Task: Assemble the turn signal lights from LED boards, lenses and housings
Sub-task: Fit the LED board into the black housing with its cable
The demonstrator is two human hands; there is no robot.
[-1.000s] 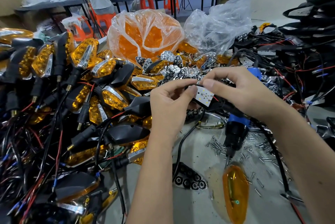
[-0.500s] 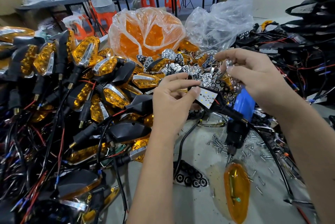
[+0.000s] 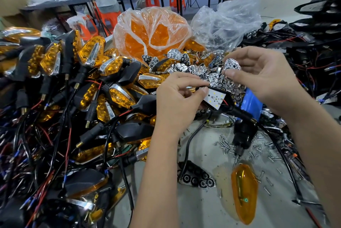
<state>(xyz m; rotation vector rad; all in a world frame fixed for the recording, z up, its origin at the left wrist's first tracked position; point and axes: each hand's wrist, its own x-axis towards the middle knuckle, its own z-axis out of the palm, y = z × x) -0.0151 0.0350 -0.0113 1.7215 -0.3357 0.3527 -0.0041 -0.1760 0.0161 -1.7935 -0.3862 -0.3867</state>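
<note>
A worker's left hand (image 3: 177,98) pinches a black plastic housing with a white LED board (image 3: 215,98) seated face-up in it, above a cluttered bench. The right hand (image 3: 258,78) pinches a chrome multi-cup reflector lens (image 3: 231,64) — up and to the right of the board, the nearer hand to it. The housing's long axis runs lower-right, its stalk pointing toward a blue electric screwdriver (image 3: 252,103).
</note>
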